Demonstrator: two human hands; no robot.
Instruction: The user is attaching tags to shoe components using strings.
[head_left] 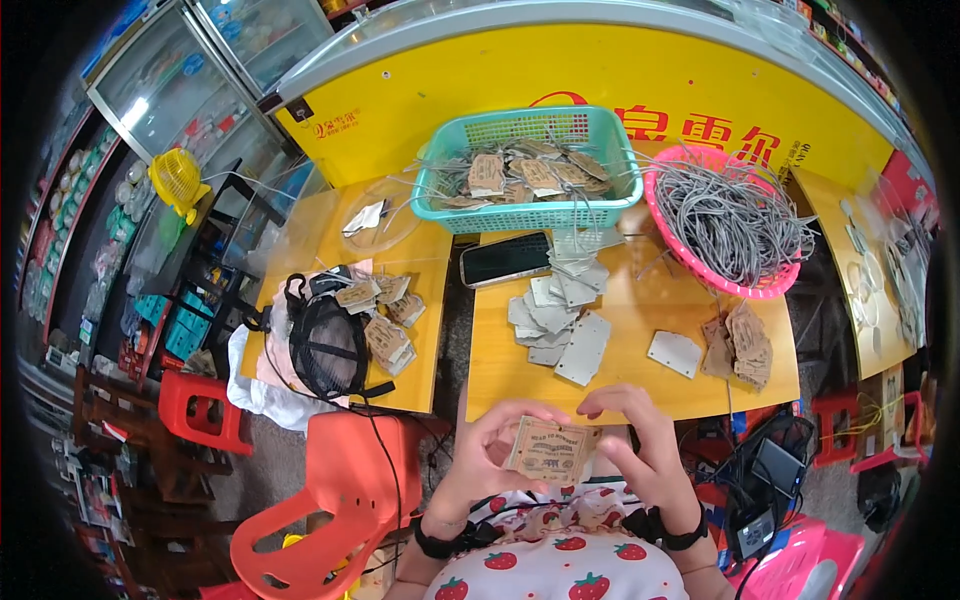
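Close to my body, a brown printed cardboard tag (552, 455) is pinched in my left hand (480, 455), with its printed face up. My right hand (652, 462) curves around the tag's right side. Its fingers are spread apart, and the thumb is near the tag's edge; whether it touches cannot be made out. On the yellow table beyond my hands lies a loose pile of whitish cards (540, 318). One single card (675, 353) rests to its right, beside a stack of brown tags (750, 345).
A teal basket (530, 216) holds tags with grey cords; a pink basket (690, 262) is heaped with grey cords (735, 220). A phone (505, 260) lies before the teal basket. More brown tags (388, 342) and a black mesh cap (328, 348) are left. A red chair (350, 455) stands lower left.
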